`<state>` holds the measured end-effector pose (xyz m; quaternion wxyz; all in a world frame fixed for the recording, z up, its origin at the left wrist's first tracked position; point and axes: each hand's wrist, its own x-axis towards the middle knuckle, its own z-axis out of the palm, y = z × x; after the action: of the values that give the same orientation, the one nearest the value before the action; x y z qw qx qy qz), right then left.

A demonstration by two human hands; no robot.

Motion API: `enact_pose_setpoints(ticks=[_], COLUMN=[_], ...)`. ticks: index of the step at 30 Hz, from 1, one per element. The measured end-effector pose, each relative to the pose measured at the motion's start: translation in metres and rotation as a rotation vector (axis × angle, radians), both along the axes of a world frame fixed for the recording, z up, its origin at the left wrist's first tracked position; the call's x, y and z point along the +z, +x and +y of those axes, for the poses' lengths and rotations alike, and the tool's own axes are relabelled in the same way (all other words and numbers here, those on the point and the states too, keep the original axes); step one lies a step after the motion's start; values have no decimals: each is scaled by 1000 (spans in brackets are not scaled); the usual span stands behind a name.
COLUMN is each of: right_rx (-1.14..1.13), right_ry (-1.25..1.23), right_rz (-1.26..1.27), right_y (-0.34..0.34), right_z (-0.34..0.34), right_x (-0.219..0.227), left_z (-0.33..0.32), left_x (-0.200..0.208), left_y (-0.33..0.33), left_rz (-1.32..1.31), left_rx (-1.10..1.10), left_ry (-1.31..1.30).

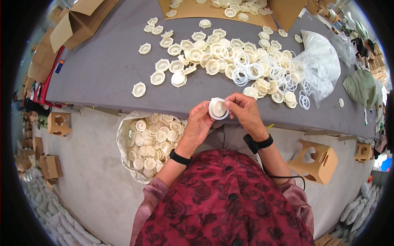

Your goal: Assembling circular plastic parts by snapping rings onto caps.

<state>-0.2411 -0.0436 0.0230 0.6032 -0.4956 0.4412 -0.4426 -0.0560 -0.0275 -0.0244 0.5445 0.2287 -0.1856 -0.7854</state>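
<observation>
Just over the table's near edge, my left hand holds a round cream plastic cap between thumb and fingers. A translucent white sealing ring lies around the cap's rim; whether it is fully seated cannot be made out. The thumb and fingertips of my right hand pinch the ring at the cap's right side. Beyond my hands, many loose cream caps are spread in a heap on the table, with loose sealing rings mixed in at its right part.
A grey-covered table spans the view. An open carton with more caps stands at the back, another carton at far left. Right of the heap lies a clear plastic bag. Below, a white sack of caps stands left of me, a cardboard stool right.
</observation>
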Motion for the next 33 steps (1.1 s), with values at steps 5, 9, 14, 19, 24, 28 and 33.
enact_pose_setpoints(ticks=[5,9,14,19,24,28,33], right_rx=[41,40,19,13,-12,-29,-73], right_ry=[36,52,131,111,109,122,146], right_rz=[-223,-236,-289,-298,-284,-283,-277], right_y=[1,0,-1,0,0,-3,-5], right_z=[2,0,0,-2,-2,-2,-2], right_x=[-7,-19,-27,-32,-35,-39,-39], left_z=[1,-1,-3,-7,-6,-6,-6], left_x=[1,-5,-1,10,3,4,3], left_y=[-5,-10,-14,-16,-8,-4,3], left_rz=[26,-90,-367,-574,-551,-536,-569], left_rx=[-63,-48,-32,16,62,66,110], left_ry=[47,19,11,-51,-18,-17,4])
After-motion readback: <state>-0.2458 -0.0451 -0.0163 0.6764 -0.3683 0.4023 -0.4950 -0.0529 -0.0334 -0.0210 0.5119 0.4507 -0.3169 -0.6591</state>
